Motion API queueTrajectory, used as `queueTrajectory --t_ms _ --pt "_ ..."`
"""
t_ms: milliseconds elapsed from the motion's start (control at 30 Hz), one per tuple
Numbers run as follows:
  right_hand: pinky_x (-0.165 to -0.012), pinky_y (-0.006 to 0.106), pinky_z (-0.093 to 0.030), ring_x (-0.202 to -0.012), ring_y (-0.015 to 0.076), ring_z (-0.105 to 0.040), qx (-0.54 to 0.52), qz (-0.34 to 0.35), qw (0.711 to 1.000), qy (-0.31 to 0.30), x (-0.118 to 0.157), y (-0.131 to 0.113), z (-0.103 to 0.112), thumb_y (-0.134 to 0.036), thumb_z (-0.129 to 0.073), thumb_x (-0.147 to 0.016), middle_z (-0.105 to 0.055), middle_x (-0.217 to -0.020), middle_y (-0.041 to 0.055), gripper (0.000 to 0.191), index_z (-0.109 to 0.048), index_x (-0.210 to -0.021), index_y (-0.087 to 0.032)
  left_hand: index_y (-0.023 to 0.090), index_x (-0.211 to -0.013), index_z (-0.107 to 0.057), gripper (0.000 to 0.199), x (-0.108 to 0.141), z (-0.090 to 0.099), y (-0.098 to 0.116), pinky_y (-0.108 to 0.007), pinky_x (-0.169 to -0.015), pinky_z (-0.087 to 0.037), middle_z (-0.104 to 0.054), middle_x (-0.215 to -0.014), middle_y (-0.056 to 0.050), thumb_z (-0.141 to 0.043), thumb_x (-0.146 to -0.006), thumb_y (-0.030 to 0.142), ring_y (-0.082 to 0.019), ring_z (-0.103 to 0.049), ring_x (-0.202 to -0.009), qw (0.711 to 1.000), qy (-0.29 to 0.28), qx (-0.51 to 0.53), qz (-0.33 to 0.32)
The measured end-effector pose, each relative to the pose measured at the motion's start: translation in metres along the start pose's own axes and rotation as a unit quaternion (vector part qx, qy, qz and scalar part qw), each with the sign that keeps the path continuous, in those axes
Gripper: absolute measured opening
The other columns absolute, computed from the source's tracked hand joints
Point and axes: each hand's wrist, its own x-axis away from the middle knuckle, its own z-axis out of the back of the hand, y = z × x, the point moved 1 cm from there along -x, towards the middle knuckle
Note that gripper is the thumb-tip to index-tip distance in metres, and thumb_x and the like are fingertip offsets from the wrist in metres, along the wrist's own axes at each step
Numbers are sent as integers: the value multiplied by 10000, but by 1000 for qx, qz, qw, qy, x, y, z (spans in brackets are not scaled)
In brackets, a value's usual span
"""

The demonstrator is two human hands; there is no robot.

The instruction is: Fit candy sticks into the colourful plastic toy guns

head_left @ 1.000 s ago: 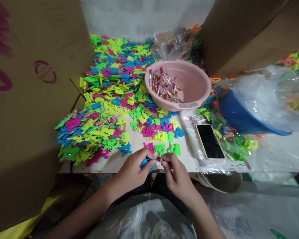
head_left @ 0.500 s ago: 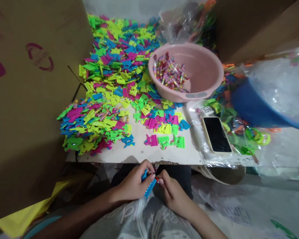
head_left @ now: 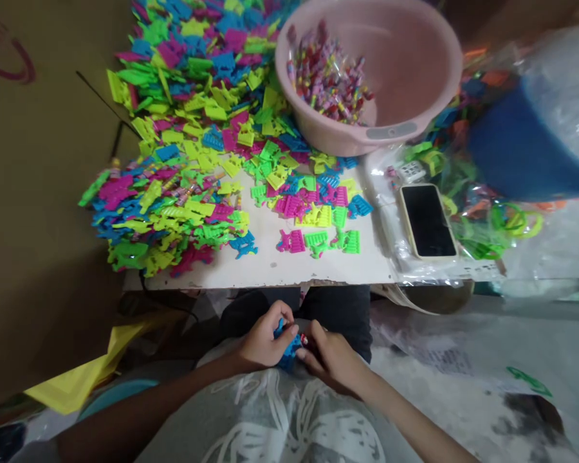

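Note:
Over my lap, just below the table edge, my left hand (head_left: pixel 270 337) pinches a blue plastic toy piece (head_left: pixel 288 355) between thumb and fingers. My right hand (head_left: pixel 329 352) meets it from the other side, its fingers closed around a small red-and-white piece (head_left: pixel 303 338) against the blue one. The fingers partly hide how the two fit together. On the table, similar ridged plastic pieces in pink (head_left: pixel 292 242) and green (head_left: pixel 316 243) lie in loose rows in front of me.
A big heap of neon plastic pieces (head_left: pixel 193 77) covers the back left, with a nearer pile (head_left: pixel 168 222) before it. The pink basin (head_left: pixel 415 71) holds small red-and-pink tubes. A phone (head_left: pixel 428 220) rests on plastic bags, beside a blue tub (head_left: pixel 516 148). A cardboard box (head_left: pixel 33 167) walls the left.
The view has tipped downward, so the table sits higher in it. The blue piece has turned between my hands, and my right thumb has come closer to it.

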Motion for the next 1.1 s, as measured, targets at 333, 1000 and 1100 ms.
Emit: queueTrajectory --t_ms 333,1000,1100 --pt "-519 267 -391 -671 267 -699 94 -74 992 39 -15 -10 4 -631 -667 -659 -709 -777 76 516 -414 -857 -226 210 -750 -445 234 -11 -4 -3 -274 -708 -411 -453 -706 48 -613 -775 372 -124 -484 -672 994 57 39 81" --pt "-494 214 -317 -620 203 -678 27 -73 997 25 -14 -1 -15 -339 -677 -656 -699 -724 10 310 -448 -835 -232 207 -787 -477 111 -9 -4 -10 -271 -688 -402 -491 -720 13 -512 -835 301 -146 -493 -698 998 41 -35 23" --pt "-500 211 -354 -616 200 -681 16 -79 997 15 -17 3 -21 -308 -677 -648 -703 -721 5 301 -466 -848 -229 203 -781 -486 127 -10 -5 -14 -272 -702 -407 -489 -705 15 -525 -844 307 -143 -492 -697 998 41 -36 18"
